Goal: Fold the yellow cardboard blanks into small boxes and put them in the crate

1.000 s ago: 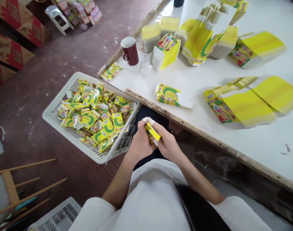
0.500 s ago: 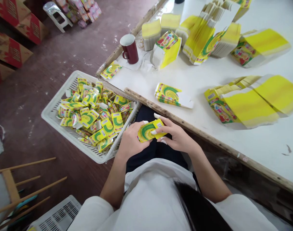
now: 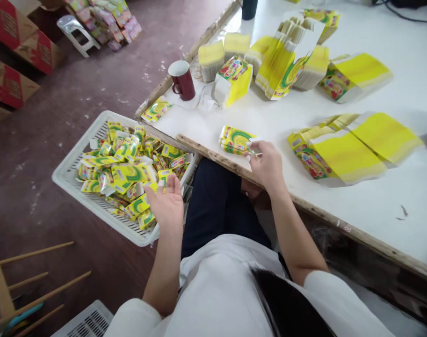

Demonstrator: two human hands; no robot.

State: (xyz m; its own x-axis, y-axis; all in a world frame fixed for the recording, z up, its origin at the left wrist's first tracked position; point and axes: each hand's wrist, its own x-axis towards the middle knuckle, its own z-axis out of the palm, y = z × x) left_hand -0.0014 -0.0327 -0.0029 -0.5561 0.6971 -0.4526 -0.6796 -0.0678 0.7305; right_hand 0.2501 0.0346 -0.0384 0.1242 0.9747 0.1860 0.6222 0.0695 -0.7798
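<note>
My left hand (image 3: 167,201) is held palm up with its fingers stretched out, over the near right side of the white plastic basket (image 3: 94,213). Nothing is in it. Just beyond its fingertips is a slightly blurred yellow-green small box (image 3: 132,172); whether it rests on the pile or is still falling I cannot tell. Several similar boxes (image 3: 138,206) fill the basket. At the table edge my right hand (image 3: 265,161) pinches the right end of a small stack of flat yellow cartons (image 3: 236,139). Its fingers cover that end, so how many it grips is hidden.
A dark red mug (image 3: 184,84) stands near the table's left edge, beside a flat yellow packet (image 3: 156,109). Bundled carton blanks (image 3: 346,152) and upright stacks (image 3: 281,65) occupy the table. A wooden rail (image 3: 213,157) edges it. Wooden stool legs (image 3: 55,286) jut in at lower left.
Both hands held a yellow box over the lap; now they are apart. The left hand has let it go and moved left to the basket. The right has reached forward to the flat cartons.
</note>
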